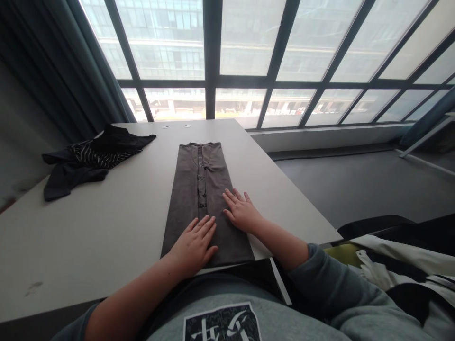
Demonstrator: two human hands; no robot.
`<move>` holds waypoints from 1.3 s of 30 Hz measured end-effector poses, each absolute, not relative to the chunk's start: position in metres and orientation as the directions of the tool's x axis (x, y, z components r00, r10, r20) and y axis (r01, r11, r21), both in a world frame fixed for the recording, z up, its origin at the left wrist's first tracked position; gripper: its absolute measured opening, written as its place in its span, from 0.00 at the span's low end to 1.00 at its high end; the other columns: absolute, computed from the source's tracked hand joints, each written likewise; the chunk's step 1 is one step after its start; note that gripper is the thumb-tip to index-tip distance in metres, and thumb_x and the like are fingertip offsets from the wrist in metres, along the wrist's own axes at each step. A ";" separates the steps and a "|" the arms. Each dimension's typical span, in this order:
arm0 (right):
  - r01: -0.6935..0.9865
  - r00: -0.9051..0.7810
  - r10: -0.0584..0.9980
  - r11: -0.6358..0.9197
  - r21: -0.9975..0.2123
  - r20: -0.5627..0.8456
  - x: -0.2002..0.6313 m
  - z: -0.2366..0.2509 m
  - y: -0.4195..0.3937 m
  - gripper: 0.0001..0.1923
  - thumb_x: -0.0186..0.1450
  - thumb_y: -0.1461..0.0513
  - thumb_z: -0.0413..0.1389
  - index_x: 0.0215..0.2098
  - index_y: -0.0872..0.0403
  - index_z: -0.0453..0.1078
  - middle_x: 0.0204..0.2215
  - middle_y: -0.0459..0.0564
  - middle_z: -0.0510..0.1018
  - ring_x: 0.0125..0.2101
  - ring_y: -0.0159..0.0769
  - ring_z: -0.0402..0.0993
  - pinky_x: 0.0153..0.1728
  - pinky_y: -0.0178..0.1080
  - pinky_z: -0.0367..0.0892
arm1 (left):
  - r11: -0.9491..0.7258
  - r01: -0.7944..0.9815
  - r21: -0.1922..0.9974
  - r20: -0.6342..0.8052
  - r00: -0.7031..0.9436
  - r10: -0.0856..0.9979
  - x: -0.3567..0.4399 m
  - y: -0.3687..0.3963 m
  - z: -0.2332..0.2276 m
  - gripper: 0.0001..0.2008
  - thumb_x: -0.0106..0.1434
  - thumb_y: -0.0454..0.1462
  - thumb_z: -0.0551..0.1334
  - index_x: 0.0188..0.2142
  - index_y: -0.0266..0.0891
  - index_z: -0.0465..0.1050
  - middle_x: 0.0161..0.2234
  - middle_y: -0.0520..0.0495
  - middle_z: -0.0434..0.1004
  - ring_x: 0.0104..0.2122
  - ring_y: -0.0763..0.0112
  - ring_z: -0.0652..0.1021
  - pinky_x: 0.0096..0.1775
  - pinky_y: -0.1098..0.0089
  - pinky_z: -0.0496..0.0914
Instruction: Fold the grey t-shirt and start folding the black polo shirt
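Note:
A grey-brown shirt (183,199) lies on the white table in front of me, its sides folded inward to make a long narrow strip. Its collar end points toward the window, and a dark print shows in the gap between the folded edges. My left hand (194,246) rests flat on the lower left part of the shirt, fingers extended. Farther up, on the right fold, my right hand (242,211) lies palm down with its fingers spread. Neither hand grips the fabric.
A crumpled black garment with white stripes (95,156) lies at the table's far left. The white table (117,237) ends at a slanting right edge, with grey floor (320,180) beyond. Several clothes (391,265) are heaped at my right. Windows and a dark curtain (71,61) stand behind.

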State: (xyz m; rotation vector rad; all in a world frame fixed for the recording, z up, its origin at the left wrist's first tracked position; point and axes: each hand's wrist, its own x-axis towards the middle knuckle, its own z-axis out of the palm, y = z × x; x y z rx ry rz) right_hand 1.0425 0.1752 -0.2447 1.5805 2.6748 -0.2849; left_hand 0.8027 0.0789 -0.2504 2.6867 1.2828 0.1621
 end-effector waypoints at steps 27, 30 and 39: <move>0.908 -0.406 0.898 0.374 -0.189 -0.172 1.034 -0.264 0.265 0.34 0.79 0.49 0.41 0.80 0.50 0.49 0.78 0.53 0.46 0.78 0.55 0.38 0.72 0.70 0.40 | -0.295 0.951 0.091 -0.043 0.299 0.953 0.835 0.251 -0.272 0.35 0.78 0.50 0.44 0.74 0.32 0.59 0.75 0.33 0.56 0.75 0.49 0.57 0.71 0.47 0.52; 0.910 -0.396 0.907 0.368 -0.191 -0.139 1.032 -0.263 0.273 0.33 0.80 0.50 0.40 0.79 0.50 0.51 0.78 0.53 0.48 0.78 0.53 0.39 0.72 0.68 0.41 | -0.317 0.945 0.085 -0.003 0.318 0.948 0.842 0.267 -0.266 0.35 0.77 0.49 0.44 0.75 0.32 0.58 0.75 0.33 0.55 0.75 0.49 0.57 0.71 0.48 0.51; 0.935 -0.343 0.911 0.309 -0.172 -0.229 1.036 -0.265 0.297 0.36 0.79 0.47 0.41 0.80 0.50 0.45 0.79 0.52 0.43 0.78 0.56 0.33 0.71 0.71 0.39 | -0.350 0.933 0.090 -0.155 0.360 0.920 0.837 0.301 -0.279 0.35 0.78 0.50 0.42 0.77 0.34 0.52 0.78 0.35 0.45 0.77 0.54 0.52 0.72 0.48 0.49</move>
